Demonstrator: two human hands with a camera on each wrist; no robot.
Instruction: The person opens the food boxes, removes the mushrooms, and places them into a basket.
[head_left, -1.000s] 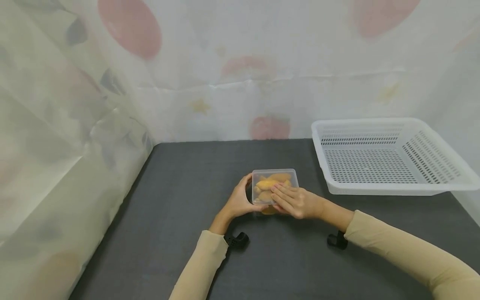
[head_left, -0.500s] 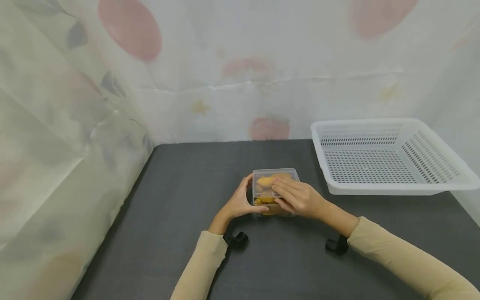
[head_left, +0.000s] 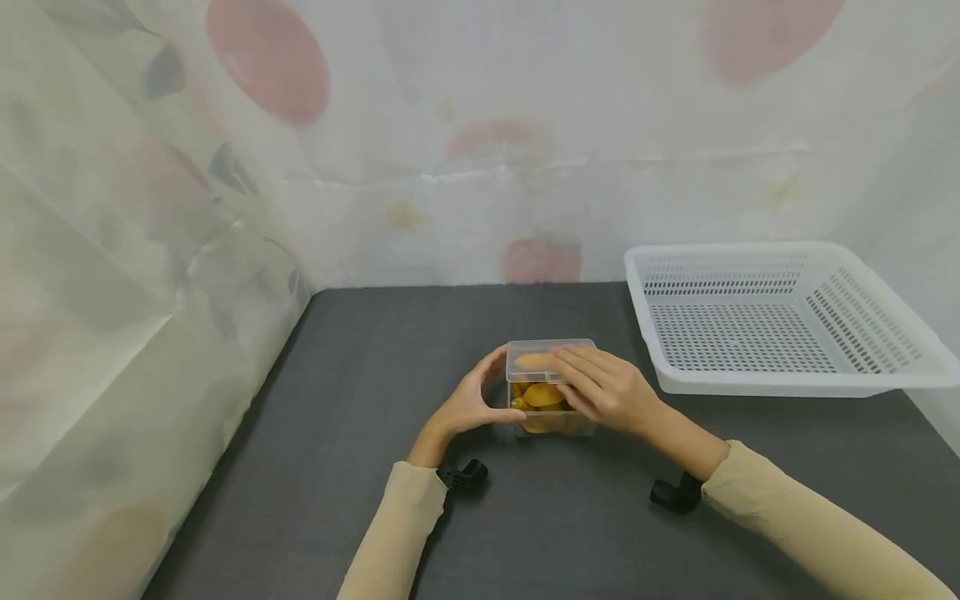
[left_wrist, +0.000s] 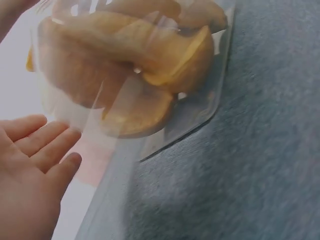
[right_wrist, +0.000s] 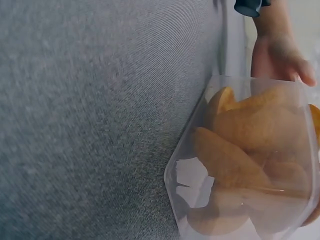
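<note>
A clear plastic box (head_left: 551,423) filled with yellow-orange, rounded pieces (head_left: 542,395) stands on the dark table, its lid (head_left: 528,350) tilted up at the front. Left of it, my left hand (head_left: 465,408) holds the box, thumb along the front and fingers toward the back corner. Fairly straight fingers of that hand (left_wrist: 40,160) show in the left wrist view. My right hand (head_left: 611,387) pinches the lid's right front part, fingers on top; its thumb is partly hidden. In the right wrist view, more pieces (right_wrist: 230,160) show through the box's side.
A white perforated basket (head_left: 750,379) stands at the back right of the table (head_left: 360,417). Patterned white sheeting (head_left: 450,200) hangs behind the table and along its left side. A black wrist camera (head_left: 465,477) is strapped to the left wrist.
The lid's front edge has risen, so an opening with the yellow pieces now shows below it. My right hand has shifted a little up and right with it; the left stays at the box.
</note>
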